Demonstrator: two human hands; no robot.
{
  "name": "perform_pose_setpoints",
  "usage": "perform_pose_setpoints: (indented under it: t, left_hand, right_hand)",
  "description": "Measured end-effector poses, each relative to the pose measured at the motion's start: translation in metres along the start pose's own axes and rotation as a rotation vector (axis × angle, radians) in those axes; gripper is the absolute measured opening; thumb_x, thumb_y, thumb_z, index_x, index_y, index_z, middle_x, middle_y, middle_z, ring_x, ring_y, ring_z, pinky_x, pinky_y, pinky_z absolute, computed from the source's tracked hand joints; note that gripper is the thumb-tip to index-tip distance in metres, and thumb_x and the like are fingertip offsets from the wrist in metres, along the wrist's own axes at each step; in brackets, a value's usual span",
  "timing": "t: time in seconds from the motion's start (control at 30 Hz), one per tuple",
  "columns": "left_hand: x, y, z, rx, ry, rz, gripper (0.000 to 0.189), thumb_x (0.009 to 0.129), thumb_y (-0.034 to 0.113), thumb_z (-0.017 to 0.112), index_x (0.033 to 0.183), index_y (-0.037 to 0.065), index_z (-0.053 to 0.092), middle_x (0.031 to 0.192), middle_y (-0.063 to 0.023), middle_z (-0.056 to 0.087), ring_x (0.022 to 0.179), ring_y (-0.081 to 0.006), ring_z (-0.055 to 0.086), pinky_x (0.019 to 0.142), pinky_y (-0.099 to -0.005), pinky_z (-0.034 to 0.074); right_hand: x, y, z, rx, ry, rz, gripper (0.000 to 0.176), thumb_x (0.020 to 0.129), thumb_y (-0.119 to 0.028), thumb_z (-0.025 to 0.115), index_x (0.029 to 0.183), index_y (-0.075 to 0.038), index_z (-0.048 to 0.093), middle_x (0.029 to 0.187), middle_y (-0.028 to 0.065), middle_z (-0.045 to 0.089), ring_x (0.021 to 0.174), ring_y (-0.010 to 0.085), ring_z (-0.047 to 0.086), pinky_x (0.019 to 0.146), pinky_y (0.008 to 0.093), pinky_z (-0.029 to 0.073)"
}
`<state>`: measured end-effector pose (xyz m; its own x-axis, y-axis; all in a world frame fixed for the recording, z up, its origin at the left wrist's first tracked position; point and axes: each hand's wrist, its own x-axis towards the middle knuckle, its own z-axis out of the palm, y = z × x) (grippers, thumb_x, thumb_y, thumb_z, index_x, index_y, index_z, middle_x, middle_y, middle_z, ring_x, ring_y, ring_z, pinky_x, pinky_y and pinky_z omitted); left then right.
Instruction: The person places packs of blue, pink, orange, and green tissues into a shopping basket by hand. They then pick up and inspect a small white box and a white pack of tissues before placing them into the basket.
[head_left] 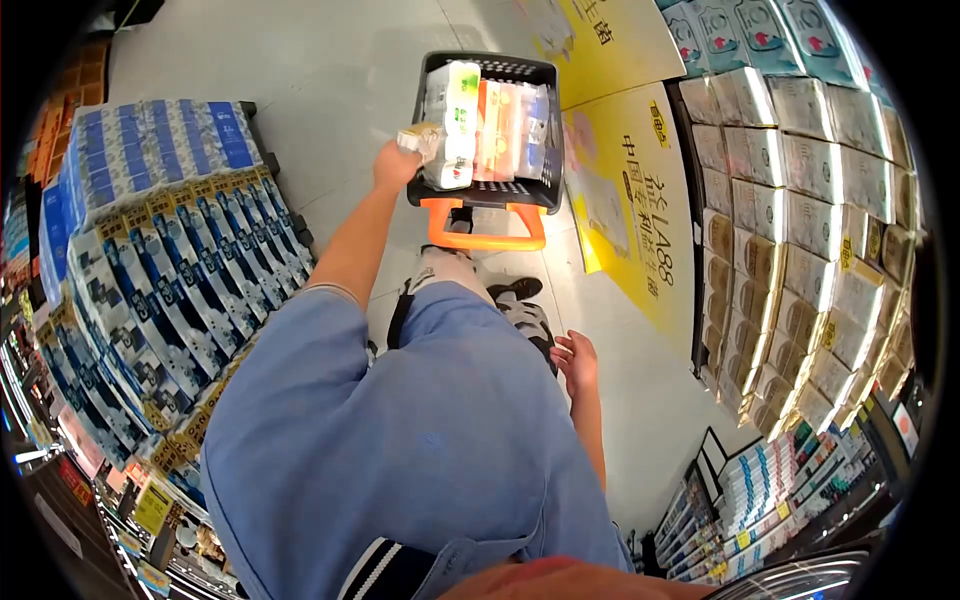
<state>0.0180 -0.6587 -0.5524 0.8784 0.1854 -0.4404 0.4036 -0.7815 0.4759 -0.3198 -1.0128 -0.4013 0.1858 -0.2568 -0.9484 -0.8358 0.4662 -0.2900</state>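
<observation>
Ahead of me on the floor stands a dark shopping basket point(553, 100) with an orange handle point(485, 241). A white and green wrapped pack point(460, 125) lies along its left side. Beside that are orange-and-white packs point(496, 130) and a blue-and-white pack point(532, 130). My left hand point(397, 167) reaches to the basket's left edge and is closed on a shiny plastic-wrapped pack point(427, 138); its kind cannot be made out. My right hand point(577, 362) hangs by my right side, fingers loosely bent and apart, with nothing in it.
A tall stack of blue-and-white packs point(160, 230) stands on the left. On the right are yellow display boards point(640, 200) and a stack of silver and gold packs point(790, 210). Shelves with goods point(770, 490) lie behind on the right. My shoe point(515, 289) is near the basket.
</observation>
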Motion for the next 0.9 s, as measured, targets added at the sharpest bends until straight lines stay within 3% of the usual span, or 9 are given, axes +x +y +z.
perform_pose_setpoints:
  t: [0.13,0.2,0.3,0.4,0.6,0.67,0.7,0.77,0.9]
  left_hand:
    - [0.046,-0.015,0.058,-0.108,0.215,-0.039,0.050,0.067,0.030,0.075,0.095,-0.008,0.059,0.094,-0.0281,0.064,0.092,-0.0435,0.063,0.078,-0.0444,0.052]
    - [0.050,-0.001,0.068,-0.218,0.231,-0.251,0.058,0.066,0.037,0.078,0.100,-0.005,0.059,0.104,-0.0253,0.063,0.098,-0.0417,0.061,0.088,-0.0467,0.048]
    - [0.030,0.015,0.067,0.190,0.114,-0.240,0.064,0.065,0.047,0.079,0.103,-0.001,0.060,0.120,-0.0221,0.057,0.117,-0.0373,0.052,0.103,-0.0509,0.036]
    - [0.021,0.000,0.083,0.234,0.005,-0.291,0.073,0.064,0.056,0.078,0.111,0.002,0.061,0.133,-0.0202,0.049,0.133,-0.0337,0.037,0.111,-0.0540,0.022]
    - [-0.008,0.012,0.055,0.342,-0.187,-0.286,0.087,0.062,0.060,0.078,0.124,0.003,0.055,0.140,-0.0189,0.042,0.137,-0.0337,0.031,0.113,-0.0540,0.018]
    - [-0.012,0.008,0.055,0.204,0.043,-0.056,0.087,0.066,0.054,0.077,0.132,0.006,0.048,0.141,-0.0192,0.041,0.132,-0.0333,0.037,0.110,-0.0520,0.025]
    - [-0.009,0.009,0.055,0.197,0.037,-0.057,0.087,0.066,0.054,0.077,0.132,0.006,0.048,0.141,-0.0192,0.041,0.132,-0.0333,0.037,0.110,-0.0520,0.025]
    - [0.006,0.015,0.052,0.321,0.070,0.217,0.091,0.066,0.048,0.078,0.140,0.011,0.040,0.145,-0.0185,0.036,0.133,-0.0327,0.038,0.109,-0.0534,0.027]
    - [0.041,0.026,0.040,0.585,-0.127,0.341,0.086,0.068,0.038,0.078,0.142,0.017,0.039,0.148,-0.0144,0.035,0.132,-0.0333,0.040,0.106,-0.0544,0.032]
  right_hand:
    - [-0.021,0.003,0.012,0.054,0.079,0.047,0.040,0.096,-0.030,0.051,0.126,-0.003,0.047,0.107,0.0138,0.062,0.084,0.0227,0.062,0.074,0.0343,0.053]
    - [-0.029,0.003,0.018,0.071,0.104,0.096,0.038,0.096,-0.029,0.054,0.124,-0.004,0.050,0.106,0.0130,0.062,0.083,0.0220,0.063,0.072,0.0338,0.053]
    - [-0.030,0.000,0.027,-0.006,0.106,0.094,0.037,0.095,-0.031,0.055,0.122,-0.005,0.052,0.104,0.0114,0.064,0.080,0.0189,0.063,0.071,0.0310,0.052]
    - [-0.027,-0.011,0.033,-0.092,0.074,0.086,0.039,0.096,-0.033,0.056,0.122,-0.005,0.050,0.105,0.0115,0.064,0.082,0.0190,0.064,0.075,0.0334,0.052]
    - [-0.016,-0.041,0.052,-0.180,0.073,0.009,0.034,0.096,-0.033,0.056,0.117,-0.006,0.053,0.104,0.0093,0.065,0.082,0.0163,0.064,0.071,0.0291,0.051]
    - [-0.011,-0.047,0.061,-0.186,0.075,-0.012,0.033,0.095,-0.030,0.056,0.117,-0.005,0.055,0.102,0.0084,0.066,0.079,0.0149,0.064,0.069,0.0269,0.050]
    - [-0.009,-0.050,0.064,-0.198,0.069,-0.027,0.031,0.095,-0.027,0.057,0.116,-0.004,0.056,0.099,0.0074,0.067,0.076,0.0135,0.064,0.067,0.0246,0.049]
    - [0.005,-0.047,0.066,-0.238,0.029,-0.045,0.031,0.094,-0.026,0.057,0.115,-0.004,0.056,0.099,0.0072,0.067,0.075,0.0132,0.064,0.066,0.0237,0.049]
    - [0.016,-0.051,0.079,-0.407,-0.073,-0.124,0.032,0.094,-0.024,0.058,0.118,-0.002,0.055,0.097,0.0078,0.067,0.073,0.0124,0.063,0.064,0.0237,0.049]
